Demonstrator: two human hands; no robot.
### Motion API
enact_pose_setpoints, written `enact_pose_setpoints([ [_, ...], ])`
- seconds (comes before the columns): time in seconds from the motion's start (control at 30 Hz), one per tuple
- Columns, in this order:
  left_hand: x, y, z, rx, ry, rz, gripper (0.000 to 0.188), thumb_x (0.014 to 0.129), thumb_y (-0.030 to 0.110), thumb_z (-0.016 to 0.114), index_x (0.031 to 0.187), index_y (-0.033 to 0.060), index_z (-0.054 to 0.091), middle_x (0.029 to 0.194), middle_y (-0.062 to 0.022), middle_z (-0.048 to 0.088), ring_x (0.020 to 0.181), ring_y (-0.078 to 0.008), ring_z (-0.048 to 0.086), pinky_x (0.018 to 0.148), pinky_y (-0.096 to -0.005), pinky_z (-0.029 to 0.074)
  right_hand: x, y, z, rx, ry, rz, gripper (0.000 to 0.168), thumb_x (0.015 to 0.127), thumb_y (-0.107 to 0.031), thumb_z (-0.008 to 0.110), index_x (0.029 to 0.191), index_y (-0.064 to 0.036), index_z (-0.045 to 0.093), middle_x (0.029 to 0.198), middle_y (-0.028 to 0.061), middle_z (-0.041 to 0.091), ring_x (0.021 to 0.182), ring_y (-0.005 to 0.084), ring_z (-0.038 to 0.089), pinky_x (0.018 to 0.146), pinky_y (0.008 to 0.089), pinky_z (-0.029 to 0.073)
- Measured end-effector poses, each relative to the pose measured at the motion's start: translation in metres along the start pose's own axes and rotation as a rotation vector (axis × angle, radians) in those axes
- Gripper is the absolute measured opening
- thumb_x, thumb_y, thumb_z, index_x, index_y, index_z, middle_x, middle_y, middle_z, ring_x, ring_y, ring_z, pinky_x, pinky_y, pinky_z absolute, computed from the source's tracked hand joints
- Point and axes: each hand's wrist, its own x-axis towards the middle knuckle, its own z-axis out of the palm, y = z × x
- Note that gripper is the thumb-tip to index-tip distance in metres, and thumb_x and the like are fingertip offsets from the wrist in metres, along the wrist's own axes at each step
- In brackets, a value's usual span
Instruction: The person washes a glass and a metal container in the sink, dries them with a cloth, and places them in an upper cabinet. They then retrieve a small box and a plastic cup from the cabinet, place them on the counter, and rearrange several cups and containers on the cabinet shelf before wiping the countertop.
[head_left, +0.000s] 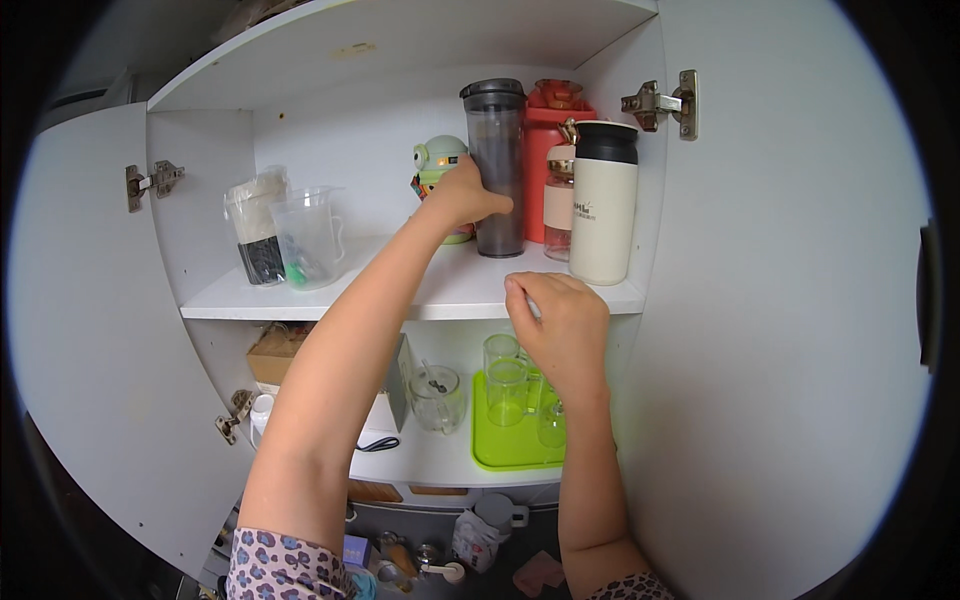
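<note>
My left hand (469, 193) reaches onto the upper shelf, its thumb against the tall dark translucent tumbler (499, 165); whether the fingers grip it is hidden. Behind the hand stands a green character-shaped bottle (442, 154). To the tumbler's right are a red container (536, 180), a glass bottle with a pale pink sleeve (558, 206) and a cream flask with a black collar (604, 217). My right hand (562, 322) is curled in front of the shelf edge, below the flask; a small pale bit shows between thumb and fingers, too hidden to identify.
A plastic-wrapped cup (259, 225) and a clear measuring jug (307, 236) stand at the upper shelf's left. Below are a glass pitcher (437, 401) and glass mugs (507, 394) on a green tray (495, 454). Open cabinet doors (780, 300) flank both sides. A cluttered counter lies underneath.
</note>
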Motion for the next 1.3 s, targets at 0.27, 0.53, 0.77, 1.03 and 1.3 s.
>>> enact_pose_setpoints([
  [0.27,-0.007,0.011,0.012,0.002,0.089,-0.085,0.12,0.06,0.039,0.079,0.131,-0.0245,0.006,0.094,-0.03,0.062,0.086,-0.0356,0.065,0.074,-0.0335,0.053,0.0,-0.001,0.0,0.001,-0.012,0.008,0.01,0.076,-0.011,0.062,0.068,-0.007,0.057,0.063,0.0058,0.058,0.059,0.0245,0.056,0.055,0.0357,0.043],
  [0.53,-0.006,0.005,0.005,0.064,0.118,-0.08,0.121,0.06,0.038,0.08,0.127,-0.0276,0.004,0.088,-0.0272,0.064,0.086,-0.034,0.065,0.073,-0.0338,0.053,0.0,-0.001,-0.001,0.001,-0.017,0.023,0.007,0.077,-0.012,0.063,0.072,-0.007,0.062,0.066,0.0056,0.062,0.062,0.0239,0.058,0.057,0.0347,0.045],
  [0.77,-0.008,-0.01,0.006,0.098,0.203,0.012,0.12,0.061,0.038,0.078,0.13,-0.0253,0.003,0.088,-0.0266,0.063,0.077,-0.0328,0.066,0.057,-0.0354,0.055,0.009,-0.005,-0.009,0.027,-0.164,0.167,0.008,0.077,-0.012,0.061,0.077,-0.006,0.064,0.07,0.0081,0.063,0.065,0.0261,0.061,0.058,0.0355,0.046],
  [1.03,-0.018,-0.004,0.004,0.104,0.192,-0.045,0.116,0.064,0.034,0.079,0.137,-0.0164,0.004,0.093,-0.023,0.064,0.087,-0.0328,0.064,0.075,-0.0355,0.053,0.13,0.028,0.016,-0.203,-0.085,-0.054,0.017,0.075,-0.004,0.053,0.085,-0.001,0.067,0.085,0.0196,0.064,0.077,0.0368,0.062,0.071,0.0417,0.05],
  [1.3,-0.021,0.0,0.002,0.109,0.165,-0.06,0.117,0.064,0.033,0.081,0.137,-0.0161,0.003,0.092,-0.0218,0.064,0.086,-0.03,0.065,0.073,-0.0329,0.054,0.221,0.032,0.026,-0.73,-0.562,0.259,0.023,0.076,-0.003,0.053,0.093,0.001,0.067,0.097,0.023,0.064,0.091,0.0361,0.064,0.079,0.0417,0.052],
])
